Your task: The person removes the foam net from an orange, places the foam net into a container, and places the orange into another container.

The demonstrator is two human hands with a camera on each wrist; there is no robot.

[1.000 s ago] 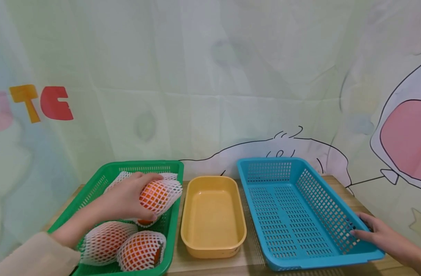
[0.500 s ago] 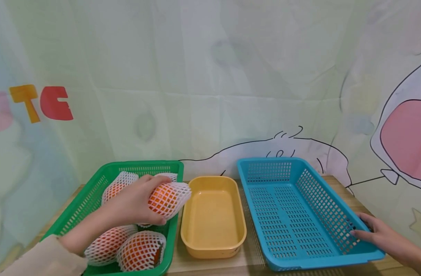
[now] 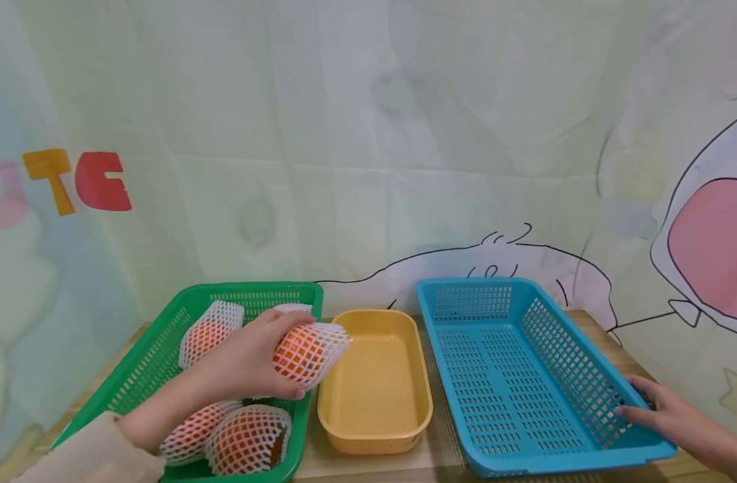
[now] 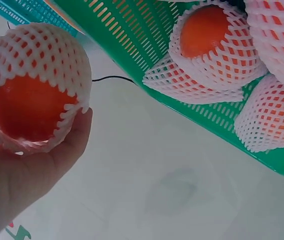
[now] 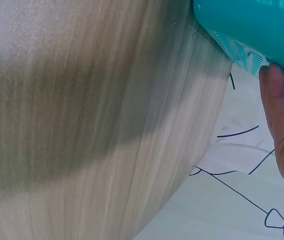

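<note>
My left hand (image 3: 254, 359) grips an orange-red round fruit in a white foam net (image 3: 308, 352), holding it over the right side of the green basket (image 3: 311, 376). In the left wrist view, the smooth bare end of this fruit (image 4: 29, 107) shows through the net opening. Several more netted fruits (image 3: 248, 439) lie in the green basket, some partly hidden by my arm. At the right, my right hand (image 3: 664, 416) holds the side rim of the blue basket (image 3: 525, 463), thumb inside and fingers outside. No fruit is in the blue basket.
A yellow tray (image 3: 377, 429) stands between the two baskets on the wooden table (image 5: 81, 140). Behind the table hangs a pale cloth (image 3: 368, 134) printed with cartoon drawings and letters.
My left hand has carried the netted fruit to the right, from within the green basket toward the yellow tray. The right hand still holds the blue basket's rim.
</note>
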